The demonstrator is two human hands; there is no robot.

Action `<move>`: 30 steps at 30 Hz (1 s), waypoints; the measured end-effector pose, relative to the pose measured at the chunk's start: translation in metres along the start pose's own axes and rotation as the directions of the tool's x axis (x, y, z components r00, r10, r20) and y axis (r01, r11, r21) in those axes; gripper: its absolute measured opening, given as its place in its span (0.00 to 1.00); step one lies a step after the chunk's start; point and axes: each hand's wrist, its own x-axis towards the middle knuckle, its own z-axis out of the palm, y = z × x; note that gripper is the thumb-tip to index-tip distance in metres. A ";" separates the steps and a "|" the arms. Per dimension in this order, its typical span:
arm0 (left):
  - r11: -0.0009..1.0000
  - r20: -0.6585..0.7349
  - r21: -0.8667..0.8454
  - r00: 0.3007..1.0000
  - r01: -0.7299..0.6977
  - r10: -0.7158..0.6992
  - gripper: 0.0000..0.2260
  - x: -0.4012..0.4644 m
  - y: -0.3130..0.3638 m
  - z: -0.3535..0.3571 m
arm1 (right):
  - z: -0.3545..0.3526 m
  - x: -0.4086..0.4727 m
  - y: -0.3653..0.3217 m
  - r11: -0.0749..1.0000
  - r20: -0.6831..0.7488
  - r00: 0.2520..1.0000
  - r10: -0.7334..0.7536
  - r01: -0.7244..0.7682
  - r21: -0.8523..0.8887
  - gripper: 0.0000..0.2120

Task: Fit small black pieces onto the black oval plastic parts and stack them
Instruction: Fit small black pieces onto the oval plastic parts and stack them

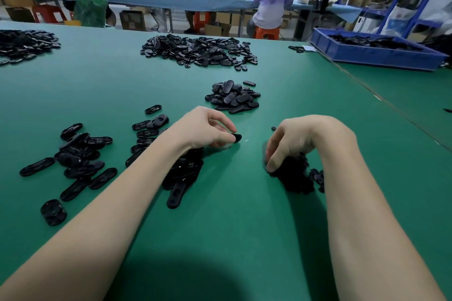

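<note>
Pinching a black oval plastic part (236, 138) ready for fitting, left hand (208, 129) waits while right hand (291, 144), blurred, apparently picks from the heap of small black pieces (293, 176).

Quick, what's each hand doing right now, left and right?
Left hand: pinches a black oval part.
Right hand: fingers curled into the pile of small black pieces; grip cannot be told.

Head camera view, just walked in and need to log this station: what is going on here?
A person sits at a green table assembling black plastic parts. The left hand pinches one black oval part just above the table. The right hand reaches with curled fingers into a heap of small black pieces; a grip cannot be confirmed. Loose oval parts lie left, a neater pile ahead.
</note>
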 end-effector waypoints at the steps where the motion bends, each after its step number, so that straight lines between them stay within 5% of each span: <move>1: 0.998 -0.014 0.059 1.000 -0.008 0.009 0.06 0.000 -0.001 0.000 | 0.001 0.001 -0.001 1.000 -0.002 1.000 0.006 -0.006 -0.016 0.08; 13: 0.910 -0.059 0.414 0.996 -0.033 0.063 0.07 -0.002 0.008 0.006 | 0.003 0.008 0.002 0.993 -0.142 0.987 -0.079 0.091 0.075 0.06; 22: 0.890 -0.052 0.456 0.998 0.001 0.025 0.11 -0.003 0.008 -0.002 | 0.022 0.018 -0.026 0.885 -0.290 0.931 -0.222 0.317 0.342 0.06; 30: 0.892 -0.073 0.451 0.997 0.020 0.015 0.13 -0.003 0.008 -0.006 | 0.039 0.029 -0.032 0.791 -0.347 0.921 -0.175 0.341 0.508 0.05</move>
